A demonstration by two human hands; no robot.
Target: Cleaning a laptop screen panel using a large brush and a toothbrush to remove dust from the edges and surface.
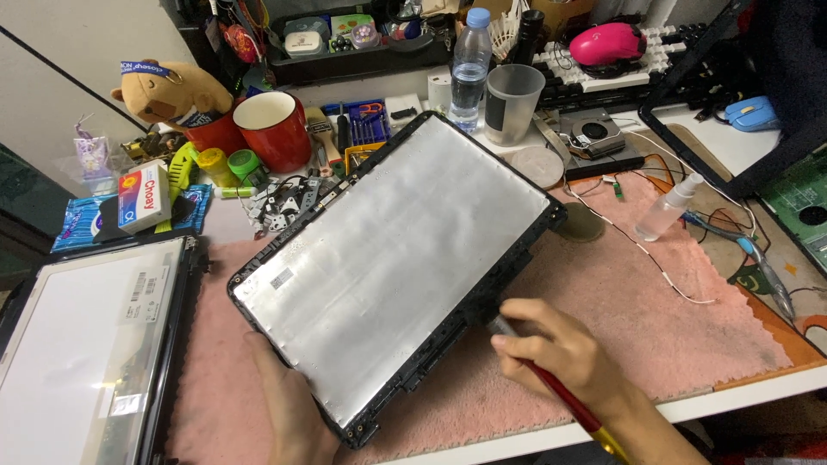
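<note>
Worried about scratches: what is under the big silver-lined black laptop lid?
A pink fuzzy cloth mat lies under the silver-lined black laptop lid. The left hand props its near edge. Whatever sits beneath the lid's middle is hidden.

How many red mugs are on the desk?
2. One large glossy red mug stands behind the silver laptop lid's far left corner; a second red mug sits left of it, partly hidden beneath the brown plush toy. Clutter may hide others.

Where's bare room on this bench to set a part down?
Free: pink mat between the laptop lid and the white wire. Narrow strip between lid and LCD panel. Crowded: back edge around red mugs, water bottle, plastic cup.
</note>
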